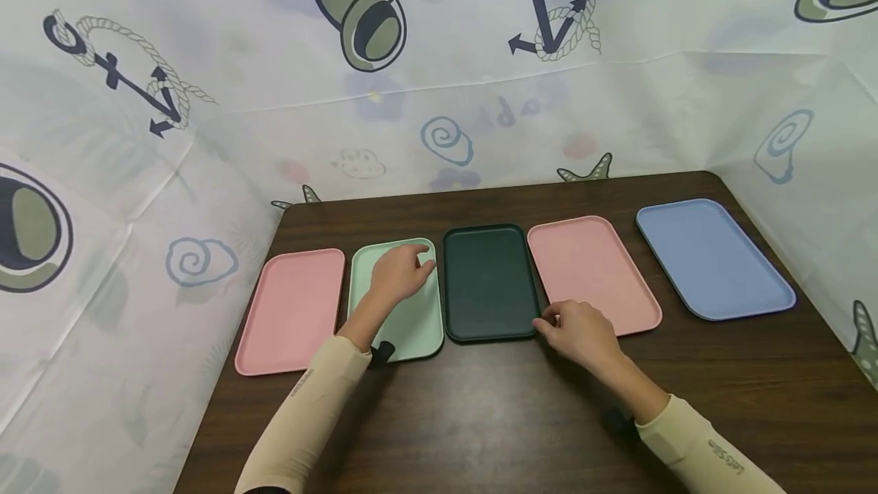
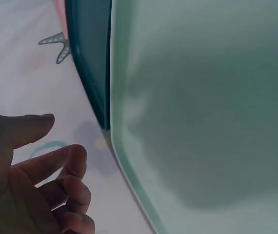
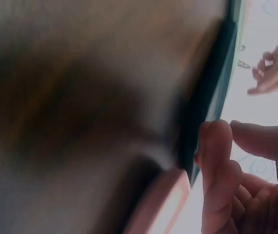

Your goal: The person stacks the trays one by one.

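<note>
My left hand [image 1: 401, 273] hangs over the light green tray [image 1: 411, 330], its fingers loosely bent and holding nothing. In the left wrist view the thumb stands apart from the curled fingers [image 2: 75, 190], beside that tray's rim. My right hand [image 1: 581, 334] is at the near right corner of the dark green tray [image 1: 490, 284], fingertips right at its rim. The right wrist view has the thumb close to the bent index finger, which overlaps the dark green rim [image 3: 205, 107]. Part of the right-hand pink tray [image 1: 593, 269] lies behind this hand.
Another pink tray [image 1: 291, 311] lies at the left end of the row, and a blue tray [image 1: 716, 258] at the right end. All rest on a dark wooden table [image 1: 480, 425]. Patterned white cloth [image 1: 384, 128] hangs behind and beside it.
</note>
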`<state>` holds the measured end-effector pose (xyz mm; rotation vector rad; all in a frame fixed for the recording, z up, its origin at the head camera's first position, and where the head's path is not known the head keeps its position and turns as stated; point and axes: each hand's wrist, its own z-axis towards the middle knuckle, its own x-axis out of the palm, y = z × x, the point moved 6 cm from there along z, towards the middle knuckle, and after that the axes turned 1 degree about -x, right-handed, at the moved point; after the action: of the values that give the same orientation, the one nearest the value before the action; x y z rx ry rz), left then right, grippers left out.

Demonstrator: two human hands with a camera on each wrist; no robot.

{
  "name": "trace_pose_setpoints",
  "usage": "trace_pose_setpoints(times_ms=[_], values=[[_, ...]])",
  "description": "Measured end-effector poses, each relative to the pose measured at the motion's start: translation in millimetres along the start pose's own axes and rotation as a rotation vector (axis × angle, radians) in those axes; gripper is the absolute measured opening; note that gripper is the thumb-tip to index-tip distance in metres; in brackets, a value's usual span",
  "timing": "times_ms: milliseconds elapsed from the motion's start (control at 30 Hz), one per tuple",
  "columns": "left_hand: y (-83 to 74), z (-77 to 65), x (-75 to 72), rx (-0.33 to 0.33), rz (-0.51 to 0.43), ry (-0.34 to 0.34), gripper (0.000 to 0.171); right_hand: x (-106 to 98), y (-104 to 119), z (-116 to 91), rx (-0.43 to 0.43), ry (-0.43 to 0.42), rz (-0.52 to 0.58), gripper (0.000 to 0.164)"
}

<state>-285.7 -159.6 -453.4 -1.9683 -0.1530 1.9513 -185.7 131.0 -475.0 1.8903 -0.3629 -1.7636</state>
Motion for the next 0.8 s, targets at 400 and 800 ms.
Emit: trace_pose_setpoints(times_ms=[400, 800], values=[[-12.7, 42.1, 32.9, -0.082, 0.079, 0.114, 0.045, 20, -6, -1, 0.109, 0.014, 0.008, 0.048], [-9.0, 53.0, 46.4, -0.16, 0.085, 0.116, 0.02, 22, -8, 2, 0.12, -0.059, 0.015, 0.042]])
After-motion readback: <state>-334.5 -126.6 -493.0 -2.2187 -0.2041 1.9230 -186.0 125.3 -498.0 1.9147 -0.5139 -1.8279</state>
